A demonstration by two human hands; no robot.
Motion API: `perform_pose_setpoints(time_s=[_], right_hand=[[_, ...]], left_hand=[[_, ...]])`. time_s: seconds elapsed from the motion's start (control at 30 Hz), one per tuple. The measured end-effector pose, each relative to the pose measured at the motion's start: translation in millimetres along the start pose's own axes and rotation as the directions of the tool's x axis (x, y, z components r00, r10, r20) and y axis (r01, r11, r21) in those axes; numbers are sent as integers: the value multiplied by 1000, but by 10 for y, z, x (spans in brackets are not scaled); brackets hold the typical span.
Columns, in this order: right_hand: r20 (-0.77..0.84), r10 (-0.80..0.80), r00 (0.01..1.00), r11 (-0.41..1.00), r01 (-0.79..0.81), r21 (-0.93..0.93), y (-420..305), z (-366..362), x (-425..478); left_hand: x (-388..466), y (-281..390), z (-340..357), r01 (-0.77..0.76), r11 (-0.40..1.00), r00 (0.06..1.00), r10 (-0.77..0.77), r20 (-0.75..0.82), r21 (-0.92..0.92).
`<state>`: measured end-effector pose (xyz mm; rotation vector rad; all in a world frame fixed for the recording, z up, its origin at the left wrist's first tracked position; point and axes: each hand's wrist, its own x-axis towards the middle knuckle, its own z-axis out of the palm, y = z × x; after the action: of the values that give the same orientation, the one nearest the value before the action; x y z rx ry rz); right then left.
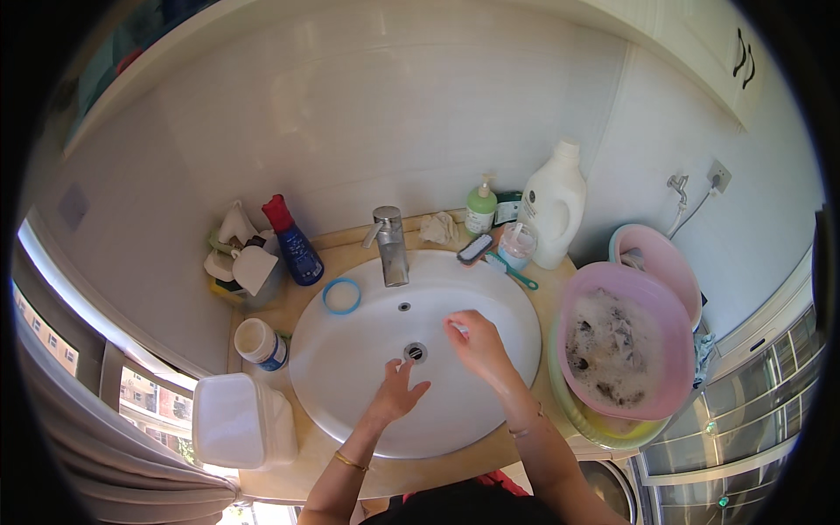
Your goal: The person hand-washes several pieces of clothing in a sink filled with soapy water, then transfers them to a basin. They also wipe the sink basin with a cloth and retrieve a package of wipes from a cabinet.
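Observation:
The white oval washbasin lies before me, set in a beige counter. My left hand hovers over the bowl, fingers apart and holding nothing, just below the metal drain. To its right, my right hand is raised above the bowl with its fingers curled in. No held thing shows in it, though the inside of the palm is partly hidden. A chrome faucet stands at the back rim; no running water is seen. On the rim left of the faucet rests a blue ring-shaped lid.
At right, a pink basin holds sudsy water and dark cloth. Behind the sink stand a white detergent jug, a green pump bottle and scrub brushes. Left are a blue spray bottle, a white tub and a plastic container.

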<state>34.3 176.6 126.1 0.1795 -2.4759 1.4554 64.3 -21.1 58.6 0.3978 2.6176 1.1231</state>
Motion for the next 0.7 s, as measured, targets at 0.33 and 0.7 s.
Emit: perform_pose_setpoints(time_s=[0.33,0.7], right_hand=[[28,-204,979,765,177,-620,1176,874,2227],[-354,-244,903,954,159,-253,588,868,1813]], left_hand=[[-311,-294,-311,92,960,996,-88,26,-266],[-48,-542,-180,148,824,986,-166,17,-547]])
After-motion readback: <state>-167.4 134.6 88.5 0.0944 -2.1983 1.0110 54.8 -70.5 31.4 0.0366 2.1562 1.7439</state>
